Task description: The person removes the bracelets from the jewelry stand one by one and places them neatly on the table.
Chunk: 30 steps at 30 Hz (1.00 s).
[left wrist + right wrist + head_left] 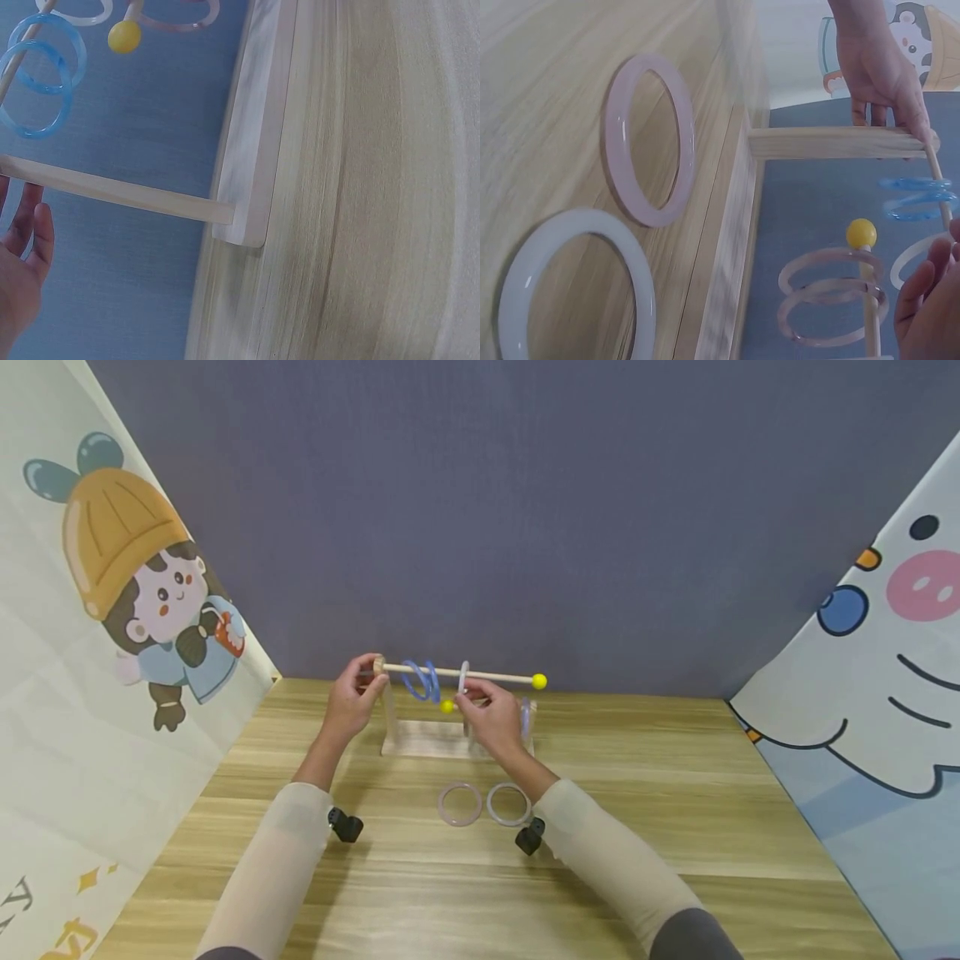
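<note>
A wooden bangle stand (423,741) stands at the back of the table. My left hand (350,697) grips the top of its left post, thumb in front. Two blue bangles (66,82) hang on the upper rod, which ends in a yellow ball (539,681). Farther along that rod, my right hand (491,718) pinches a white bangle (463,673) that is around the rod. The lower rod, with its own yellow ball (861,233), carries two pinkish translucent bangles (810,259). My right hand partly hides this lower rod in the head view.
On the table in front of the stand lie a pink bangle (617,142) and a white bangle (514,307), side by side. A dark grey panel (480,527) rises right behind the stand. Printed cartoon panels flank the table (420,893) left and right.
</note>
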Each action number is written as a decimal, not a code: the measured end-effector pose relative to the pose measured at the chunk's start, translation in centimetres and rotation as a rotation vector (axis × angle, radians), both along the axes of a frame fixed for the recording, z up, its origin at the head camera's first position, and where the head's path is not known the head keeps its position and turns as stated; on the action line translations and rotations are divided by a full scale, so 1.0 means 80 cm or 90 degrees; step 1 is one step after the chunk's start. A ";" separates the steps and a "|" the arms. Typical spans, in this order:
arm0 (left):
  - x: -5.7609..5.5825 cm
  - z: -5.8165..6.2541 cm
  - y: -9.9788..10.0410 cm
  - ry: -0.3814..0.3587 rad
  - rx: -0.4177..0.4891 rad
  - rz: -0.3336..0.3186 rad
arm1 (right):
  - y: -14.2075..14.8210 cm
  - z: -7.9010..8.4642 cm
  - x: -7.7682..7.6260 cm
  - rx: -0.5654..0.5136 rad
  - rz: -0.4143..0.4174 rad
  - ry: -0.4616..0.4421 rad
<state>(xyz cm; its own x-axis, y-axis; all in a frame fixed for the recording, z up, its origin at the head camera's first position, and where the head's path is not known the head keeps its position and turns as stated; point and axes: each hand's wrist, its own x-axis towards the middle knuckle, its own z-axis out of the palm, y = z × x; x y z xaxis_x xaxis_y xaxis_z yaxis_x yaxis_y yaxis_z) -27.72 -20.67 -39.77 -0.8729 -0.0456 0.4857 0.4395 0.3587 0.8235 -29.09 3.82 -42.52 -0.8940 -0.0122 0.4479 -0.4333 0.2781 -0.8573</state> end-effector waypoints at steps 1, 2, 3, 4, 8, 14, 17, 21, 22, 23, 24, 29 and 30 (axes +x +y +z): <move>0.000 0.000 0.000 0.000 -0.002 0.001 | 0.002 0.000 0.000 -0.001 0.000 0.000; 0.001 0.000 0.000 0.000 -0.001 0.003 | 0.004 0.000 0.001 -0.001 -0.002 0.003; 0.001 0.000 0.000 0.001 -0.003 0.003 | 0.006 0.000 0.001 -0.001 -0.004 0.006; 0.000 0.000 0.000 0.002 -0.004 0.004 | 0.008 0.000 0.001 -0.001 -0.007 0.010; 0.000 0.000 0.001 0.005 -0.001 0.004 | 0.015 0.001 0.001 0.001 -0.021 0.021; 0.000 0.000 0.001 0.005 -0.004 0.006 | 0.026 0.002 0.002 -0.003 -0.025 0.016; 0.000 -0.001 0.001 0.005 -0.003 0.004 | 0.032 0.002 0.003 -0.003 -0.025 0.016; 0.000 -0.002 0.001 0.006 0.005 -0.001 | 0.039 0.001 0.003 -0.006 -0.027 0.015; 0.000 -0.002 0.001 0.006 0.006 -0.001 | 0.041 0.001 0.004 -0.009 -0.027 0.015; 0.000 -0.002 0.001 0.007 0.008 -0.002 | 0.042 0.002 0.004 -0.015 -0.026 0.015; 0.000 -0.002 0.001 0.007 0.009 -0.002 | 0.044 0.002 0.005 -0.019 -0.024 0.016; -0.001 -0.003 0.001 0.007 0.008 0.001 | 0.052 0.002 0.006 -0.021 -0.025 0.020; -0.001 -0.003 0.001 0.007 0.009 0.001 | 0.054 0.002 0.006 -0.018 -0.028 0.021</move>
